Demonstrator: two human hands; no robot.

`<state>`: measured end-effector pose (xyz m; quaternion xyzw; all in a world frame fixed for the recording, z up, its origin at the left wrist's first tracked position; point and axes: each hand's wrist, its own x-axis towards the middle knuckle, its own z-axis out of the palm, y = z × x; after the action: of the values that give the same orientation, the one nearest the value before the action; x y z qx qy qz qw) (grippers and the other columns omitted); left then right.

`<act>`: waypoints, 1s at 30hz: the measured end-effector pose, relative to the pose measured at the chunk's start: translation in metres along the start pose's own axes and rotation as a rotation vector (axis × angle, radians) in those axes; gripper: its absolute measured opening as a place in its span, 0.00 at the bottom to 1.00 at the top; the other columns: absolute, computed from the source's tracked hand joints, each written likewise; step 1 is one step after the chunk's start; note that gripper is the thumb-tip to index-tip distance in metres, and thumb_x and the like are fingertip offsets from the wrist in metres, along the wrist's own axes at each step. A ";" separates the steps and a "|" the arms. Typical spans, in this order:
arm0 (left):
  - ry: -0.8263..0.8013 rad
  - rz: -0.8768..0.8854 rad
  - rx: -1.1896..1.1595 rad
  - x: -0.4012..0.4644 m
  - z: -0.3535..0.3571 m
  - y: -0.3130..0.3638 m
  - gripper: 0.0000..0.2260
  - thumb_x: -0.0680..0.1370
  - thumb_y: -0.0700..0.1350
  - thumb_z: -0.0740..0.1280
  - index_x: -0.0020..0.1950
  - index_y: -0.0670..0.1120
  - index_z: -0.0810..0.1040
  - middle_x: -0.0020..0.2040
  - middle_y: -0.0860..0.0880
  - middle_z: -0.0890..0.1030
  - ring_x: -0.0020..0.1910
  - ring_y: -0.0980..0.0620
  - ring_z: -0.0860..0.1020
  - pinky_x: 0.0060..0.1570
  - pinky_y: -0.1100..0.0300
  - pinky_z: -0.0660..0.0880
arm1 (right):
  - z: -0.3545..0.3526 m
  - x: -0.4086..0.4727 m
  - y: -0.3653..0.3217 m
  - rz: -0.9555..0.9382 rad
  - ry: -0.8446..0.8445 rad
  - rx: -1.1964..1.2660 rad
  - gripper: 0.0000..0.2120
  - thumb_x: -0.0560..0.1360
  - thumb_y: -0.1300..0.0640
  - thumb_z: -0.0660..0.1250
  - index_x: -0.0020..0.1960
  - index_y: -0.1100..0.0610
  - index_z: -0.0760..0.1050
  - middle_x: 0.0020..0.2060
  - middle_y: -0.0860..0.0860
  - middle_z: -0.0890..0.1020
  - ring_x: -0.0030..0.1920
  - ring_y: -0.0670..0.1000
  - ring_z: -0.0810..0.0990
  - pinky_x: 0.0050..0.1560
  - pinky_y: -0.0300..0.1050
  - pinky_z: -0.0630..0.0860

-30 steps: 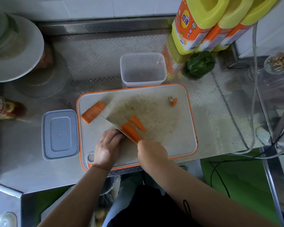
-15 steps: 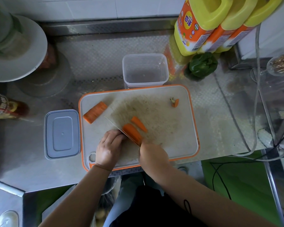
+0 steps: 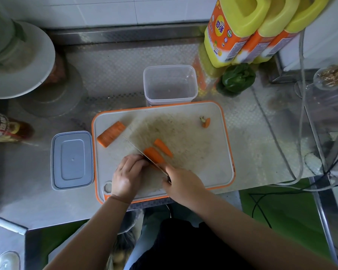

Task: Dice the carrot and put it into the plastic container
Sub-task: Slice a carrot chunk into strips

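On the orange-rimmed cutting board (image 3: 213, 152) my right hand (image 3: 181, 184) grips the handle of a knife (image 3: 134, 146), whose blade runs edge-on toward the upper left. A carrot piece (image 3: 154, 155) lies against the blade's right side, and my left hand (image 3: 128, 175), fingers curled, holds carrot on the blade's left, hidden under the fingers. A slimmer carrot wedge (image 3: 163, 147) lies just beyond. A carrot half (image 3: 111, 134) rests at the board's left, the cut stem end (image 3: 205, 122) at its far right. The clear plastic container (image 3: 170, 84) stands empty behind the board.
The container's grey lid (image 3: 71, 160) lies left of the board. Yellow-orange bottles (image 3: 240, 30) and a green pepper (image 3: 237, 78) stand at the back right. A white plate (image 3: 27, 63) and a sauce bottle (image 3: 8, 127) sit at the left. Cables (image 3: 300, 114) run along the right.
The knife and both hands have stayed at the same carrot piece, with only small shifts. The other pieces have not moved.
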<state>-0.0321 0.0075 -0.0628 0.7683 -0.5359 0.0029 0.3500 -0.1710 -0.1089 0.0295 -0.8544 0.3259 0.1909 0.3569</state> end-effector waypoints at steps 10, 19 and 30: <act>-0.007 0.007 0.019 -0.002 0.001 0.000 0.05 0.76 0.35 0.66 0.47 0.40 0.82 0.50 0.44 0.79 0.51 0.45 0.77 0.51 0.53 0.77 | 0.005 0.002 0.001 -0.011 0.066 -0.127 0.17 0.81 0.53 0.56 0.68 0.54 0.67 0.35 0.50 0.73 0.35 0.52 0.73 0.36 0.45 0.72; -0.002 -0.021 0.019 -0.001 0.001 0.001 0.07 0.76 0.36 0.64 0.46 0.39 0.82 0.49 0.44 0.79 0.50 0.46 0.77 0.48 0.53 0.76 | 0.012 -0.010 0.003 0.000 0.198 -0.172 0.17 0.82 0.48 0.52 0.48 0.56 0.74 0.33 0.49 0.75 0.33 0.51 0.76 0.32 0.40 0.70; 0.029 -0.019 0.048 0.000 0.001 0.001 0.08 0.76 0.35 0.63 0.45 0.36 0.82 0.47 0.40 0.80 0.49 0.45 0.76 0.50 0.55 0.74 | 0.011 -0.017 -0.008 -0.009 0.317 -0.229 0.13 0.72 0.54 0.72 0.32 0.55 0.74 0.20 0.47 0.72 0.17 0.46 0.68 0.21 0.35 0.57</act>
<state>-0.0335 0.0069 -0.0635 0.7814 -0.5234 0.0233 0.3391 -0.1781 -0.0893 0.0352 -0.9102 0.3503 0.0880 0.2026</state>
